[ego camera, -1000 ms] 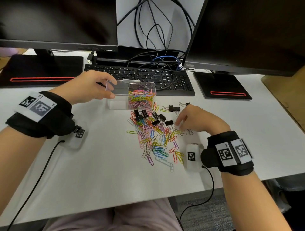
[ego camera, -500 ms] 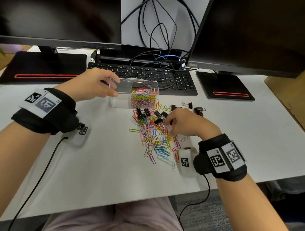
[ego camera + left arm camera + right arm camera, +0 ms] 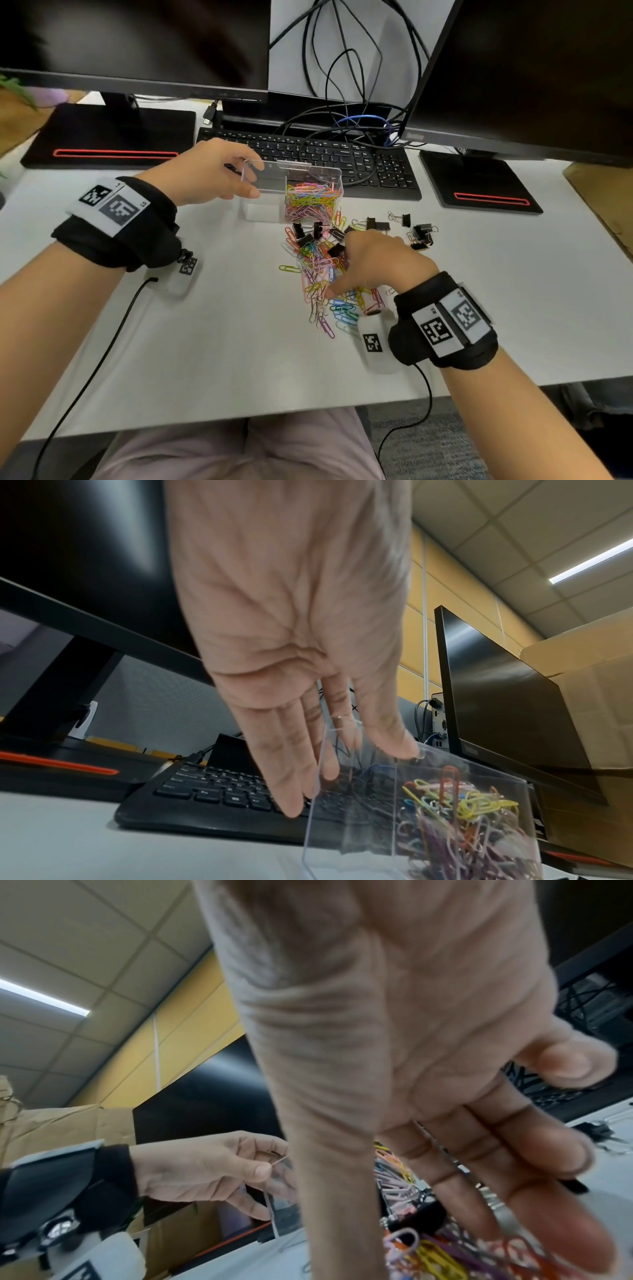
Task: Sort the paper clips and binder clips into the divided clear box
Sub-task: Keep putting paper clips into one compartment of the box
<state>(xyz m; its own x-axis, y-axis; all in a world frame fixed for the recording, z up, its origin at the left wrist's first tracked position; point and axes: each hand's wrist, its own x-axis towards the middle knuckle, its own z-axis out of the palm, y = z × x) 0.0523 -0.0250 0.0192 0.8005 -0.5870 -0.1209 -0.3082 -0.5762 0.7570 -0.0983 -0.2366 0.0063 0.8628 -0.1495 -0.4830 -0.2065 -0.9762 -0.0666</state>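
Note:
The divided clear box point(image 3: 263, 209) stands at the back of the white desk. Its right compartment is packed with coloured paper clips point(image 3: 310, 202); its left compartment looks empty. My left hand point(image 3: 255, 178) pinches the box's left end wall, thumb on the near side and fingers behind, as the left wrist view shows on the box point(image 3: 359, 821). A loose pile of coloured paper clips point(image 3: 318, 284) lies in front of the box, with black binder clips point(image 3: 306, 233) along its far edge and more to the right point(image 3: 419, 234). My right hand point(image 3: 346, 270) lies on the pile, fingers straight, thumb on the clips.
A black keyboard point(image 3: 308, 161) with looped cables sits right behind the box. Two monitors on flat black bases point(image 3: 109, 137) point(image 3: 479, 185) flank it. Cardboard point(image 3: 603, 195) lies at the desk's right edge. Bare desk spreads to the left and front.
My right hand has slid left from the right side of the pile onto its middle, with the thumb now stretched onto the clips. The left hand still holds the box.

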